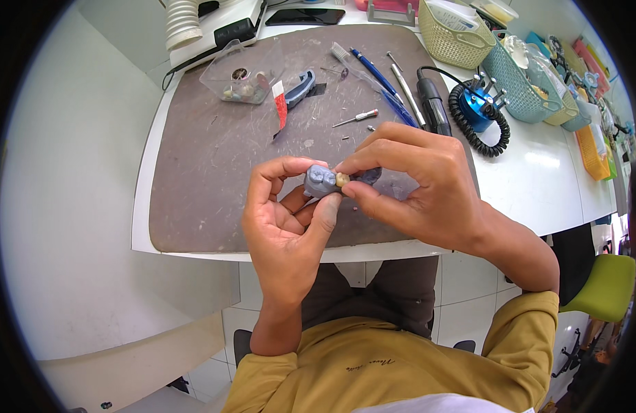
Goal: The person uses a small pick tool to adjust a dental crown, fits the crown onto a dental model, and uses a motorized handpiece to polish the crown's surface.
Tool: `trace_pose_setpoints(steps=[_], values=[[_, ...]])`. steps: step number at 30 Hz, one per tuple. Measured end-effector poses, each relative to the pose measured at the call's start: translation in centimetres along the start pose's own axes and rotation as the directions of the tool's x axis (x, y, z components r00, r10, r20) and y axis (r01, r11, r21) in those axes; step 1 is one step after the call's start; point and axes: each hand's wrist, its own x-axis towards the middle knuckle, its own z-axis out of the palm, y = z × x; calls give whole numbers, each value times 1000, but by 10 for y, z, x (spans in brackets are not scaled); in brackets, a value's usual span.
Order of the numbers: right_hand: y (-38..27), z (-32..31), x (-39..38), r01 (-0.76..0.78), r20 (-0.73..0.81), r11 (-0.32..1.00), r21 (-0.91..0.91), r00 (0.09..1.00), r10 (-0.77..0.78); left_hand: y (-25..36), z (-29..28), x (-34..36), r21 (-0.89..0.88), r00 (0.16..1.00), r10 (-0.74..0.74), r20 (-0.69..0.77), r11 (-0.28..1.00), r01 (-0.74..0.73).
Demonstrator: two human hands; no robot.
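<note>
Above the near part of the brown mat, my left hand [287, 213] is closed round a grey dental model [320, 177], its fingers behind and its thumb in front. Teeth shapes show on the model's upper face. A small yellowish dental crown [342, 179] sits at the model's middle, pinched between the thumb and index finger of my right hand [424, 182]. Whether the crown is fully seated in the model cannot be made out. The model's darker right end shows partly behind my right fingers.
On the mat [214, 199] lie a clear box [241, 86] of small parts, a blue-grey curved piece [301, 88], a red-and-white strip [280, 107], a small screwdriver [356, 118] and pens. A black handpiece [433, 103] rests by a blue bur stand [475, 107]. Baskets [524, 82] line the right.
</note>
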Motion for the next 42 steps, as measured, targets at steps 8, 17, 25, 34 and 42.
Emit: trace_pose_setpoints(steps=[8, 17, 25, 34, 42], values=[[-1, -1, 1, -7, -7, 1000, 12, 1000, 7, 0, 0, 0, 1, 1000, -8, -2, 1000, 8], [5, -16, 8, -102, -144, 995, -19, 985, 99, 2, 1, -1, -42, 999, -43, -16, 998, 43], [23, -35, 4, -143, 242, 850, -507, 923, 300, 2, 0, -1, -58, 996, -57, -65, 997, 53], [-7, -18, 7, 54, 82, 997, -61, 995, -49, 1, -1, -2, -67, 996, -70, -51, 996, 66], [-6, -15, 4, 37, 99, 999, -20, 994, -35, 0, -2, -1, -55, 998, -53, -42, 997, 51]])
